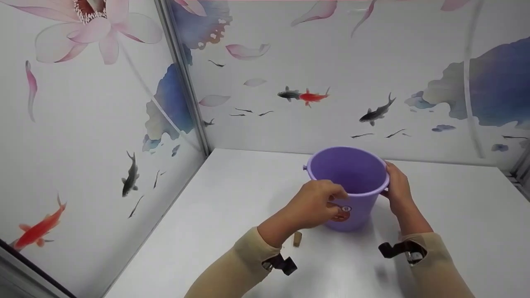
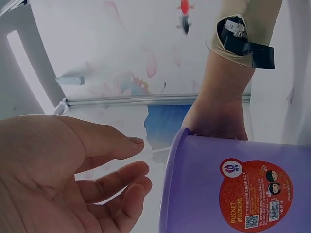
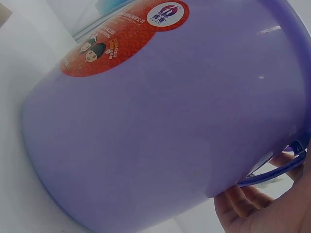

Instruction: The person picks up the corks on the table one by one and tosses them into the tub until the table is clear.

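Observation:
A purple plastic bucket (image 1: 352,207) with a round red label (image 2: 255,196) stands upright on the white table. My right hand (image 1: 399,188) holds it at the right side of the rim. In the right wrist view, the fingers (image 3: 238,201) lie against the bucket's side, by its purple handle (image 3: 272,175). My left hand (image 1: 316,203) is in front of the bucket, near the rim and label. Its thumb and loosely bent fingers stand apart with nothing between them, as the left wrist view shows. A small tan block (image 1: 297,239) lies on the table below the left wrist.
The white table (image 1: 232,186) meets a left panel and a back panel (image 1: 256,132), both printed with fish and petals. A metal post (image 1: 186,82) joins them at the corner. Black camera mounts (image 1: 283,264) sit at both sleeve cuffs.

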`<state>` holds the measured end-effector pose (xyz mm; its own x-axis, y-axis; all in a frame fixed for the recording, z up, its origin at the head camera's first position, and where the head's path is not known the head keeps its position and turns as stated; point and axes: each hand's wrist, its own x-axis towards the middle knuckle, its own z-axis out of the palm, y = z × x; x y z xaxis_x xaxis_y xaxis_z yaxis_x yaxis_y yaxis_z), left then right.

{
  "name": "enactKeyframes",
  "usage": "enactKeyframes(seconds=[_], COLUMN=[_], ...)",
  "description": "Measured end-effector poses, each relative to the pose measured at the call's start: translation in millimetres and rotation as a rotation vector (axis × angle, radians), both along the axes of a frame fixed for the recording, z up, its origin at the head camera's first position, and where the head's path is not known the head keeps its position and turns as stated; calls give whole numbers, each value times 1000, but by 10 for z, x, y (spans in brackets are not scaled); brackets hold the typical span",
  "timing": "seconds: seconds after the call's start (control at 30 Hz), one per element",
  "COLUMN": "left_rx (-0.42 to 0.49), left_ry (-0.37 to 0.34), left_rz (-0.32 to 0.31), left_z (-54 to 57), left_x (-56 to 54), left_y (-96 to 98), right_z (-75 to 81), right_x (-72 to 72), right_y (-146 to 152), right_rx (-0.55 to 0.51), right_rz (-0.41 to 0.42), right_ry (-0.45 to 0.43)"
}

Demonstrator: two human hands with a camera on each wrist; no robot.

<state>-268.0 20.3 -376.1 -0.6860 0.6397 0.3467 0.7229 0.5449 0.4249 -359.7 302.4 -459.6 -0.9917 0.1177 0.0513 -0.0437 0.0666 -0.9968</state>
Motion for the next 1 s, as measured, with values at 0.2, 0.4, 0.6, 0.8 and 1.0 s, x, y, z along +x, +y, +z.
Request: enactKeyframes(seconds=[0.2,0.4,0.6,0.8,1.0], left_rx=[-1,5,-11,-46,-110], left_ry=[38,62,26,-25,-55], left_rz=[-31,-66,-44,-10,47], left_z=[-107,-195,-319,-508,-653], left_x=[28,16,48,-3,-110], left_y=[-49,-142,-221,-282,-365], right_z=[5,25,-8,11,25], right_x=[6,0,11,14,0], right_y=[-2,-10,3,2,-16], right_rx=[-27,-10,-18,-6,9], right_rz=[-5,-1,-13,-21,-5], right_ry=[-10,-3,-15,-15,-1])
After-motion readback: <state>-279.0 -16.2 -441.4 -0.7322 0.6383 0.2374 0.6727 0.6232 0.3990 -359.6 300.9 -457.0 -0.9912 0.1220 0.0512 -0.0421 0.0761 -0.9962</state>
